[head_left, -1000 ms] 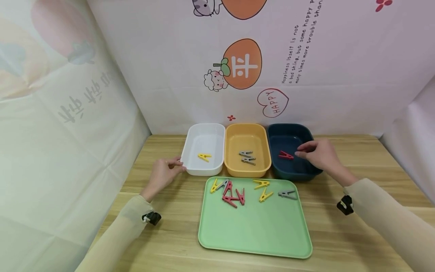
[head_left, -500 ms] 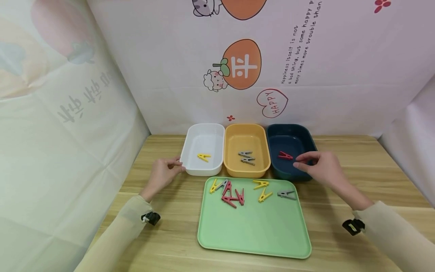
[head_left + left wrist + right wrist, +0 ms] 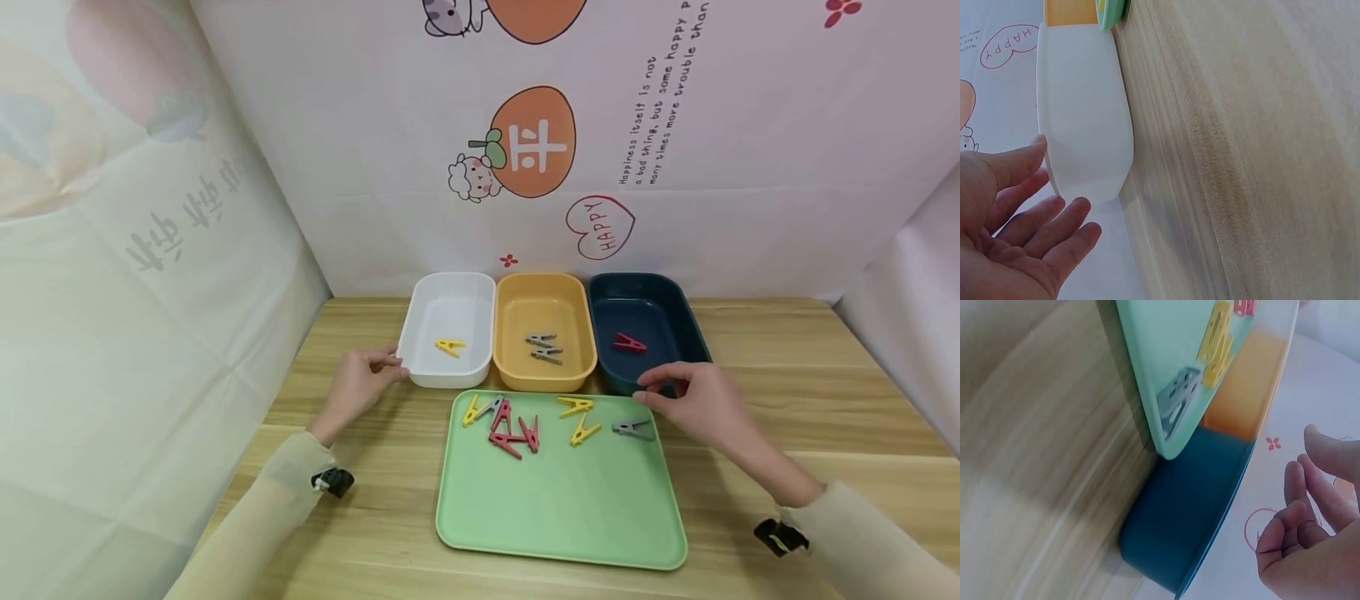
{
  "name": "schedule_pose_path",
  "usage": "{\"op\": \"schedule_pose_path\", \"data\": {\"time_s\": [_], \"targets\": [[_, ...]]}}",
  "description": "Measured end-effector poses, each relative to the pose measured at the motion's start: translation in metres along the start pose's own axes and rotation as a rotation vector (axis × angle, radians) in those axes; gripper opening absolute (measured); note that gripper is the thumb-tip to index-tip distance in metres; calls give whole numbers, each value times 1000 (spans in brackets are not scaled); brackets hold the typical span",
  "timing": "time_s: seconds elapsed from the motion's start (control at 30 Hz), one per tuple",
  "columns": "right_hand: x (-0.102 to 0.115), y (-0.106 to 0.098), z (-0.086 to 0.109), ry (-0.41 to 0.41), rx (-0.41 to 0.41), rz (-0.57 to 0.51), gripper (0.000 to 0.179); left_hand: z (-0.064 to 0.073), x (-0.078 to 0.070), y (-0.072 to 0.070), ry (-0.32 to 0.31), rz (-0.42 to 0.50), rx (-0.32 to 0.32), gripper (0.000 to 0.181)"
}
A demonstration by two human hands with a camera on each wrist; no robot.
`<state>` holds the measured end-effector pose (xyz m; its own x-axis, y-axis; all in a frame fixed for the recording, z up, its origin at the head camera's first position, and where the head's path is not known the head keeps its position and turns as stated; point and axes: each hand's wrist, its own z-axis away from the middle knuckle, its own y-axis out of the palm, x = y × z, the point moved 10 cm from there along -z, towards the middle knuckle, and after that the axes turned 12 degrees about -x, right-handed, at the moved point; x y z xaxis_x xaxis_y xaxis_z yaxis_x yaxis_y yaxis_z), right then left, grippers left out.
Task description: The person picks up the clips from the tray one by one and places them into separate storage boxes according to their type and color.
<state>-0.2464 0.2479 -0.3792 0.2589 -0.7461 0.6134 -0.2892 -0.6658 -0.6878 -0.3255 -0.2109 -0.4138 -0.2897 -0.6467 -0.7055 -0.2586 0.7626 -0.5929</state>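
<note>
My left hand (image 3: 362, 385) rests at the left edge of the white bin (image 3: 1085, 106), its fingertips at the rim and its other fingers loosely bent. A yellow clothespin (image 3: 450, 347) lies in that bin. My right hand (image 3: 696, 402) hovers over the front edge of the dark blue bin (image 3: 1185, 494), thumb and index finger apart, holding nothing. In the blue bin lies a red clothespin (image 3: 630, 342). Nearest that hand on the green tray (image 3: 562, 508) is a grey clothespin (image 3: 633, 429). Two yellow clothespins (image 3: 585, 429) lie left of it.
Between the white and blue bins stands a yellow-orange bin (image 3: 543, 310) with grey clothespins (image 3: 546, 354). More red clothespins (image 3: 529, 434), a yellow one (image 3: 472, 412) and a grey one (image 3: 492, 407) cluster at the tray's upper left. A printed cloth (image 3: 420, 225) hangs behind.
My right hand has drawn back from inside the blue bin toward its front edge and the tray. The left hand and the clothespins have stayed in place.
</note>
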Motion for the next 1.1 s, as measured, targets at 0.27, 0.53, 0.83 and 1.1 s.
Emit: {"op": "schedule_pose_path", "data": {"time_s": [0.27,0.53,0.83,1.1], "targets": [[4,10,11,17,31,-35,16,1,0,0,-1,-9,-3,20],[3,19,20,15,42,-39,16,0,1,0,-15,-5,-4,19],[2,29,29,26,60,-40,14,1,2,0,-11,-3,-1,19],[2,39,38,41,98,-48,13,0,1,-1,2,-2,-5,19]]}}
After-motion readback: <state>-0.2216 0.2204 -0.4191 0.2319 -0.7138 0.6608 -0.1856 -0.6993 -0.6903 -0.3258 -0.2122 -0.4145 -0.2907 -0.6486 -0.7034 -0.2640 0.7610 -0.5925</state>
